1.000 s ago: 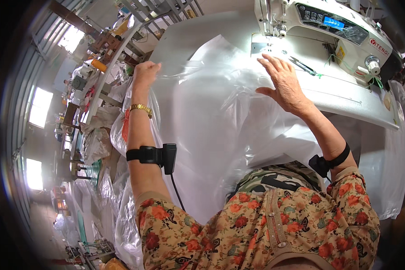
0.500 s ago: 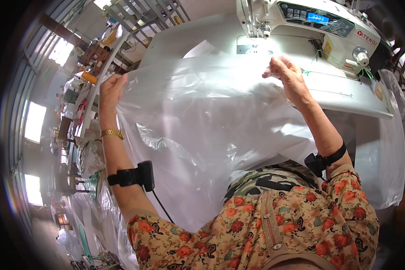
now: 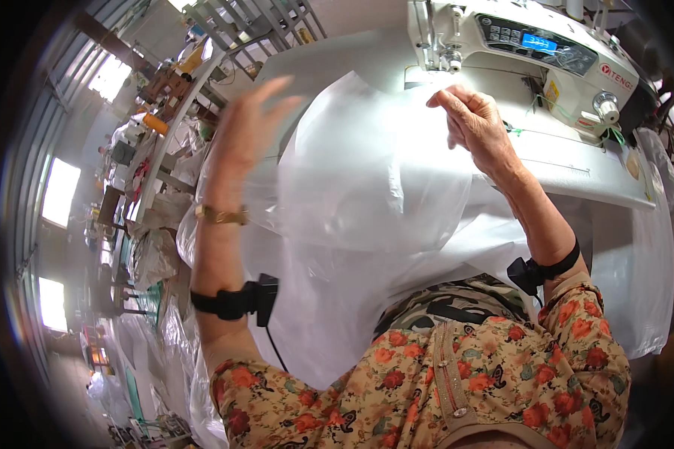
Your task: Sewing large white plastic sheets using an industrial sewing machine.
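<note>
A large translucent plastic sheet (image 3: pixel 352 179) spreads over the table and down across my lap, with one pointed corner standing up near the middle. My left hand (image 3: pixel 243 138) is raised to the left of that corner. It is blurred by motion, but its fingers are apart and nothing shows in them. My right hand (image 3: pixel 475 123) is closed at the sheet's right edge, just in front of the needle area, with thumb and forefinger pinched on the plastic. Directly beyond it is the white sewing machine (image 3: pixel 532 52), its lamp lit over the needle plate. The plastic between my right fingertips is hard to see in the glare.
The pale sewing table (image 3: pixel 577 168) extends right beneath the machine. Green thread (image 3: pixel 511 129) lies near the machine's base. At left, a cluttered shelf (image 3: pixel 161 161) holds an orange thread cone (image 3: pixel 155 123) and bags. A grey slatted frame (image 3: pixel 254 30) stands beyond the table.
My left hand has let go of the sheet's left edge, moved right and upward, and spread its fingers. The sheet's left part has folded toward the middle. My right hand has barely moved.
</note>
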`<state>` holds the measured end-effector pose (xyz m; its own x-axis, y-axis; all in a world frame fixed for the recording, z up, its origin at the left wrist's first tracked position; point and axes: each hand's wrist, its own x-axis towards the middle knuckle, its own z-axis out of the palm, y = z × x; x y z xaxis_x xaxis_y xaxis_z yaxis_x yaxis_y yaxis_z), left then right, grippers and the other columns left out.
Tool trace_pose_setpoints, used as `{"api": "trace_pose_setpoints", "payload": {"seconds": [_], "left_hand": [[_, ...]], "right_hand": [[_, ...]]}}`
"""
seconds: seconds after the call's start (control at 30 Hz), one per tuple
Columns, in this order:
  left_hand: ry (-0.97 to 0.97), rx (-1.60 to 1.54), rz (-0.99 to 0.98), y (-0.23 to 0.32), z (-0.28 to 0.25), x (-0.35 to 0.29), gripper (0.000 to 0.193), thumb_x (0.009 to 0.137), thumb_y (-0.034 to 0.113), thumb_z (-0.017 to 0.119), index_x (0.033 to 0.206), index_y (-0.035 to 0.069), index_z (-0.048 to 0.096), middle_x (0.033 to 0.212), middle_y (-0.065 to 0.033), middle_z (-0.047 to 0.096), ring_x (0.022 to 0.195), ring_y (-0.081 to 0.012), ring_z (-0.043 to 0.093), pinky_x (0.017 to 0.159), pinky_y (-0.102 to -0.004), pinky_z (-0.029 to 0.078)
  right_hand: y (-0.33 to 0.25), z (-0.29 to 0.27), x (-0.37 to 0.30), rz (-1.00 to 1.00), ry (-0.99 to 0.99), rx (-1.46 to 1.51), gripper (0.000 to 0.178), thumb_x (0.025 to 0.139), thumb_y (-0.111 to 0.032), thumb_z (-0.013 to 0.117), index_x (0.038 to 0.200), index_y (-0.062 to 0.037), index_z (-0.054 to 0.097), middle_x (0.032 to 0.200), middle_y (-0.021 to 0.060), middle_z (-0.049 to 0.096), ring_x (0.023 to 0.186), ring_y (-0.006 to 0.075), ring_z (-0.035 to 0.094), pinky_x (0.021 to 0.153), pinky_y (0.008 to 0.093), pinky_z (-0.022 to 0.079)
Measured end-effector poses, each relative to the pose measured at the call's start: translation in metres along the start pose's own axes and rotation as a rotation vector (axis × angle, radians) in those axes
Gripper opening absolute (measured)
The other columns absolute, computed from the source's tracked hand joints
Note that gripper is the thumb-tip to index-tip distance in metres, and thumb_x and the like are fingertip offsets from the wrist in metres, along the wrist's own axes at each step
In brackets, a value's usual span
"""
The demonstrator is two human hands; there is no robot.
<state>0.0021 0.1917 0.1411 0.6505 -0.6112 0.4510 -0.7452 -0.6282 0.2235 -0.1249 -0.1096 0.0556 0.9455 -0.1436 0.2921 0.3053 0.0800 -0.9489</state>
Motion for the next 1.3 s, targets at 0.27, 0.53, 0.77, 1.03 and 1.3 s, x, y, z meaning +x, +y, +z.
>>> {"api": "trace_pose_setpoints", "payload": {"seconds": [0.27, 0.53, 0.77, 1.03, 1.3], "left_hand": [[-0.256, -0.622, 0.122, 0.112, 0.062, 0.037, 0.055, 0.083, 0.026, 0.079, 0.124, -0.004, 0.058, 0.114, -0.0195, 0.066, 0.113, -0.0209, 0.061, 0.092, -0.0299, 0.050], [-0.257, -0.785, -0.075, 0.077, 0.073, 0.059, 0.012, 0.089, 0.015, 0.071, 0.084, 0.003, 0.070, 0.071, 0.0044, 0.063, 0.060, -0.0028, 0.054, 0.053, -0.0185, 0.044], [0.098, -0.303, -0.077, -0.022, 0.077, 0.100, 0.021, 0.087, 0.016, 0.067, 0.076, -0.001, 0.063, 0.056, -0.0023, 0.054, 0.051, -0.0110, 0.042, 0.051, -0.0291, 0.039], [0.161, -0.248, -0.254, -0.081, 0.166, 0.097, 0.024, 0.083, 0.025, 0.067, 0.082, 0.001, 0.069, 0.069, -0.0176, 0.066, 0.067, -0.0316, 0.066, 0.064, -0.0393, 0.050], [0.318, -0.228, -0.392, -0.097, 0.217, 0.105, 0.022, 0.082, 0.025, 0.069, 0.088, 0.005, 0.073, 0.081, -0.0148, 0.071, 0.078, -0.0334, 0.067, 0.070, -0.0401, 0.050]], "right_hand": [[-0.004, 0.017, -0.001, -0.099, -0.027, -0.160, 0.028, 0.100, -0.030, 0.057, 0.090, -0.0058, 0.067, 0.060, -0.0068, 0.045, 0.053, 0.0024, 0.041, 0.046, 0.0221, 0.040], [0.019, 0.054, -0.037, 0.284, -0.096, 0.335, 0.030, 0.091, -0.019, 0.069, 0.116, -0.0035, 0.059, 0.100, 0.0061, 0.066, 0.092, 0.0156, 0.063, 0.091, 0.0294, 0.048], [0.015, 0.029, -0.038, 0.333, -0.331, 0.540, 0.024, 0.096, -0.025, 0.064, 0.098, -0.0014, 0.066, 0.063, -0.0010, 0.058, 0.052, 0.0079, 0.055, 0.047, 0.0230, 0.044], [0.068, 0.004, -0.002, -0.292, -0.030, -0.997, 0.011, 0.086, -0.013, 0.067, 0.082, -0.0044, 0.061, 0.072, 0.0126, 0.064, 0.066, 0.0307, 0.062, 0.062, 0.0392, 0.047], [0.077, 0.000, 0.007, -0.263, -0.045, -0.998, 0.011, 0.084, -0.012, 0.068, 0.089, -0.0040, 0.063, 0.080, 0.0091, 0.065, 0.080, 0.0259, 0.061, 0.080, 0.0372, 0.041]]}}
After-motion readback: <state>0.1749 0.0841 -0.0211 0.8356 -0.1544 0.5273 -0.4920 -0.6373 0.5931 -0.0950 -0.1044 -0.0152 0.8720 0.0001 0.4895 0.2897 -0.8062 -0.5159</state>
